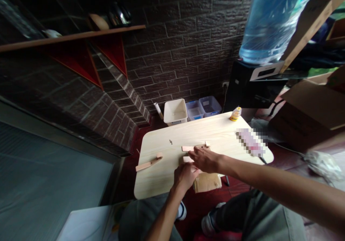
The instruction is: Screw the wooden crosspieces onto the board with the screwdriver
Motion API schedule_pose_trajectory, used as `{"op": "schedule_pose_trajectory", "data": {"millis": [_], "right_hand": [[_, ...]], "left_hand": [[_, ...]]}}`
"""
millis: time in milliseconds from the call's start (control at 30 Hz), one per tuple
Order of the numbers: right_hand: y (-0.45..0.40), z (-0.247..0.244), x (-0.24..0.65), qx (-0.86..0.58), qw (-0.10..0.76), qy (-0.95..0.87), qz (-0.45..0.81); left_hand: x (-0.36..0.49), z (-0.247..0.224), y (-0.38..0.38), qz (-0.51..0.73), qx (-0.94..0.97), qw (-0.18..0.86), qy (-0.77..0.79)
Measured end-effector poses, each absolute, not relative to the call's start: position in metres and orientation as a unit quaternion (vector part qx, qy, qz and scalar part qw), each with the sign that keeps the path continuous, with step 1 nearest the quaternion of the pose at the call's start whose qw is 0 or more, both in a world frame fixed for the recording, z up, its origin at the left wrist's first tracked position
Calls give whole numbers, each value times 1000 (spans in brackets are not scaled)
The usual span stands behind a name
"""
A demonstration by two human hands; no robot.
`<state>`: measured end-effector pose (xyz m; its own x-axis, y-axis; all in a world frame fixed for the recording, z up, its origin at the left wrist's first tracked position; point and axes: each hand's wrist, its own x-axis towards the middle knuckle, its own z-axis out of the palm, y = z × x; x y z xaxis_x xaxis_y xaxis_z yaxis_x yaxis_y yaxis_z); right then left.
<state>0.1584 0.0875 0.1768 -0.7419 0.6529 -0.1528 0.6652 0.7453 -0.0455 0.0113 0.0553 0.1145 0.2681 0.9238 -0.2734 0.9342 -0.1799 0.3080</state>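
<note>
My left hand [185, 175] is at the table's near edge, its fingers closed around a pale wooden piece [188, 159] that is mostly hidden. Bent over the same piece from the right, my right hand [205, 159] has its fingers curled on it; the fingertips are hard to make out. Just beyond lies a flat wooden strip [186, 148] with a small block [207, 144] at its right end. Farther left, another wooden strip [147, 164] with a rounded block [159, 155] rests on the table. A few small dark screw-like pieces [170, 141] lie behind the hands.
The light wooden table [159, 180] carries a small yellow-labelled bottle [236, 113] and a blurred pinkish item [251, 142] at right. A brown packet [207, 182] is below the near edge. Plastic bins [175, 111] stand behind, a water dispenser [250, 86] and carton [309, 108] right.
</note>
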Motion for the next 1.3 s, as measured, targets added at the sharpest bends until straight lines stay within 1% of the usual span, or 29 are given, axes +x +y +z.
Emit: {"op": "schedule_pose_trajectory", "data": {"millis": [233, 400, 467, 600, 667, 833, 1000, 1133, 1300], "right_hand": [[84, 173, 159, 436, 45, 898, -37], [77, 174, 165, 378, 19, 923, -63], [75, 176, 165, 379, 10, 923, -68], [73, 180, 162, 421, 35, 905, -55], [74, 181, 161, 414, 46, 908, -48], [77, 182, 164, 379, 20, 925, -40], [80, 187, 165, 389, 35, 920, -35], [84, 189, 164, 368, 42, 926, -68], [87, 187, 162, 409, 43, 909, -71]], "left_hand": [[14, 118, 54, -28, 753, 216, 621], [15, 121, 51, -30, 764, 196, 615], [15, 121, 51, -32, 765, 192, 614], [14, 121, 50, -31, 773, 197, 603], [13, 121, 50, -23, 779, 200, 594], [12, 123, 50, -10, 770, 202, 605], [14, 125, 52, -19, 765, 225, 603], [14, 122, 53, -18, 766, 219, 604], [12, 119, 56, -12, 765, 233, 600]]}}
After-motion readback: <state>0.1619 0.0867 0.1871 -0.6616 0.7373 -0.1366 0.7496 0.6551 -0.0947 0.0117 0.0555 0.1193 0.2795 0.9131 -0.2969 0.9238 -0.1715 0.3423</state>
